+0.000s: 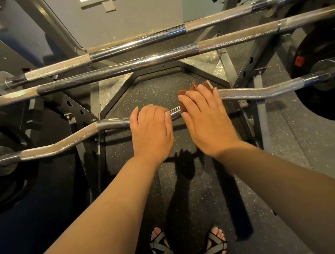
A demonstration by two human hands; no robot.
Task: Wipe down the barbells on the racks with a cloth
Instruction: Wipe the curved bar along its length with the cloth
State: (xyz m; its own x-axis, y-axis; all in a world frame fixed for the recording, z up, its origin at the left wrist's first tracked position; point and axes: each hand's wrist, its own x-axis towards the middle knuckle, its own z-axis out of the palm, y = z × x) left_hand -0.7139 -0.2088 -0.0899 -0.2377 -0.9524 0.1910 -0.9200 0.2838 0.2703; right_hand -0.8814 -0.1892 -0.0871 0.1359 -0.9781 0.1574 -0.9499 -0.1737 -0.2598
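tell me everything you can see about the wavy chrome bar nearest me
The wavy chrome bar is the nearest of three bars, lying across the grey rack. It has zigzag bends, rough knurled stretches and smooth shiny ones. Black weight plates sit on both ends. The left hand grips its middle; the right hand holds a reddish-brown cloth round it.
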